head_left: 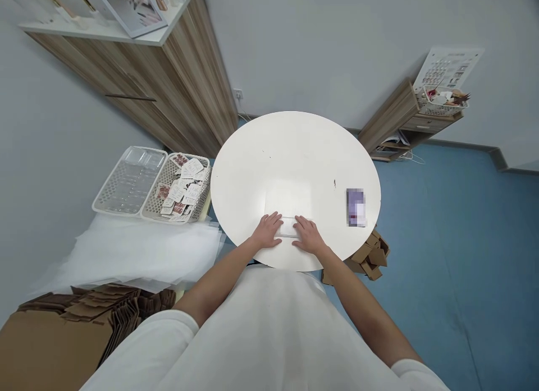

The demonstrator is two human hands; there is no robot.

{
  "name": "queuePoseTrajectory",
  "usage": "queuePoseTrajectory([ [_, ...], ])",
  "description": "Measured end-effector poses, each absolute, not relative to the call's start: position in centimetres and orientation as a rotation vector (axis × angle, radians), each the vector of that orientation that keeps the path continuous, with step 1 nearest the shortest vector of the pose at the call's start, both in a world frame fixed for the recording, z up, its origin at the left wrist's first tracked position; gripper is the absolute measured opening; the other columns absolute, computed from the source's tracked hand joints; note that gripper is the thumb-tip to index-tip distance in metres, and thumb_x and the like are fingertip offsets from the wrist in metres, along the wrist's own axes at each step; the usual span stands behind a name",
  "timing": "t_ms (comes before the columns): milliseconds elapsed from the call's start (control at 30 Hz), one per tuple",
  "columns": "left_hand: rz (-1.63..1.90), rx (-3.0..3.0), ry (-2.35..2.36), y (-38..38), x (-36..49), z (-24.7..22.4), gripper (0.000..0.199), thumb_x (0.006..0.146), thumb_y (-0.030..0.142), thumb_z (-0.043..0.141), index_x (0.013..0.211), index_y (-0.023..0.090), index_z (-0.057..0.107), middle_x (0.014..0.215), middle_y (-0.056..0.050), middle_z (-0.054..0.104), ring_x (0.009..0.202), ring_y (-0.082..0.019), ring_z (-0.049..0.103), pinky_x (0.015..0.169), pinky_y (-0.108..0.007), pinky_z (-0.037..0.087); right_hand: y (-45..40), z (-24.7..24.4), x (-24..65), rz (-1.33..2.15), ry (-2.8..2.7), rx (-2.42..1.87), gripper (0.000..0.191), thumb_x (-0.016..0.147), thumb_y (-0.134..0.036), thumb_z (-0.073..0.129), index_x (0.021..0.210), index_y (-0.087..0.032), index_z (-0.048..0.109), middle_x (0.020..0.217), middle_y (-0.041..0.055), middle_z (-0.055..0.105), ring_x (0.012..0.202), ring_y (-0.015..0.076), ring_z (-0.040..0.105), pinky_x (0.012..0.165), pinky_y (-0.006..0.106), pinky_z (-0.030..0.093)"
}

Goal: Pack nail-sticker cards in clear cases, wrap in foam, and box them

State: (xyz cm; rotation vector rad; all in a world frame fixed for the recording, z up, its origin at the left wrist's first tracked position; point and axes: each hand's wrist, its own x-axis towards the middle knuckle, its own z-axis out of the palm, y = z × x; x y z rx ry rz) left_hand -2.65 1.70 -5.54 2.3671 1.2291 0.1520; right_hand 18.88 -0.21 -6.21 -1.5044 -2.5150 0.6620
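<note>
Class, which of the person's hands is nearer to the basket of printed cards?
Left. The left hand is at the left end of the pale sheet, right of the basket; the right hand is at the sheet's right end, farther from the basket.

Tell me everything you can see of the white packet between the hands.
The white packet is a small, slightly see-through oblong, looking like soft wrapping sheet. It lies flat on the round white table, near the edge closest to the person, its long side running left to right. The left hand and right hand are at its two ends, fingers spread, partly hiding them. Whatever may be inside cannot be made out.
</note>
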Motion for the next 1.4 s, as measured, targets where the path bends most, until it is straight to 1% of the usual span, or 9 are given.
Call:
queuePoseTrajectory([
  [167,0.090,2.340,1.255,1.4,-2.4,-6.1,0.047,0.068,0.026,0.056,0.114,0.022,0.045,0.127,-0.008,0.046,0.121,-0.025,0.035,0.101,-0.043,0.019,-0.8,-7.0,18.6,0.711,-2.468,-1.613,0.036,0.070,-0.025,0.058,0.105,-0.020,0.048,0.131,0.0129,0.041,0.115,0.0275,0.042,0.089,0.041,0.036],
  [333,0.072,2.323,1.170,0.7,-3.1,-5.0,0.046,0.063,0.027,0.056,0.108,0.021,0.048,0.111,-0.006,0.055,0.107,-0.025,0.047,0.098,-0.044,0.020,-2.6,-5.9,18.4,0.830,-2.410,-1.590,0.034,0.068,-0.030,0.059,0.098,-0.020,0.050,0.124,0.0124,0.047,0.107,0.0267,0.047,0.086,0.040,0.037],
  [600,0.000,2.084,1.122,-0.4,-3.5,-3.9,0.040,0.067,0.037,0.054,0.105,0.025,0.054,0.099,-0.003,0.062,0.095,-0.023,0.055,0.095,-0.041,0.024,-4.8,-3.9,18.6,1.257,-2.100,-1.622,0.028,0.070,-0.033,0.054,0.094,-0.022,0.049,0.094,0.0032,0.059,0.081,0.0187,0.053,0.072,0.031,0.039],
  [767,0.007,1.732,1.142,2.2,-4.0,-3.6,0.041,0.072,0.052,0.047,0.099,0.024,0.060,0.105,-0.003,0.062,0.096,-0.022,0.055,0.080,-0.030,0.038,-2.8,-3.3,19.2,1.424,-1.848,-1.705,0.022,0.076,-0.038,0.044,0.087,-0.022,0.053,0.086,0.0004,0.059,0.075,0.0157,0.051,0.066,0.027,0.038],
  [867,0.038,1.570,1.151,3.5,-4.8,-4.0,0.040,0.067,0.055,0.053,0.086,0.021,0.063,0.092,-0.004,0.064,0.083,-0.021,0.057,0.067,-0.027,0.040,-1.4,-3.2,19.5,1.480,-1.738,-1.769,0.029,0.078,-0.045,0.040,0.082,-0.022,0.056,0.081,0.0000,0.058,0.073,0.0155,0.050,0.064,0.027,0.036],
  [933,0.082,1.507,1.216,4.0,-5.2,-4.7,0.036,0.064,0.053,0.056,0.072,0.018,0.061,0.074,-0.003,0.061,0.068,-0.019,0.056,0.058,-0.026,0.038,-0.6,-3.4,19.7,1.496,-1.678,-1.812,0.034,0.078,-0.049,0.038,0.077,-0.021,0.056,0.077,0.0000,0.057,0.070,0.0153,0.049,0.063,0.026,0.036],
  [1033,0.182,1.443,1.363,4.1,-5.6,-6.1,0.035,0.064,0.050,0.058,0.055,0.018,0.049,0.054,0.002,0.047,0.052,-0.014,0.046,0.050,-0.025,0.032,0.3,-4.0,19.7,1.486,-1.589,-1.870,0.037,0.077,-0.052,0.037,0.072,-0.020,0.055,0.073,0.0000,0.056,0.068,0.0148,0.047,0.060,0.025,0.035],
  [1200,0.279,1.288,1.413,3.9,-5.5,-7.8,0.033,0.063,0.048,0.058,0.056,0.018,0.047,0.052,0.004,0.041,0.050,-0.011,0.041,0.047,-0.023,0.029,0.9,-5.5,20.0,1.427,-1.387,-1.964,0.030,0.073,-0.047,0.044,0.069,-0.020,0.055,0.071,0.0004,0.056,0.068,0.0150,0.050,0.060,0.025,0.036],
  [1400,0.296,1.268,1.506,4.0,-5.4,-8.0,0.034,0.062,0.045,0.059,0.052,0.018,0.041,0.048,0.006,0.035,0.046,-0.008,0.035,0.046,-0.022,0.025,0.9,-7.0,20.5,1.298,-1.276,-2.056,0.021,0.069,-0.037,0.047,0.077,-0.020,0.056,0.081,0.0025,0.060,0.074,0.0162,0.053,0.066,0.026,0.040],
])
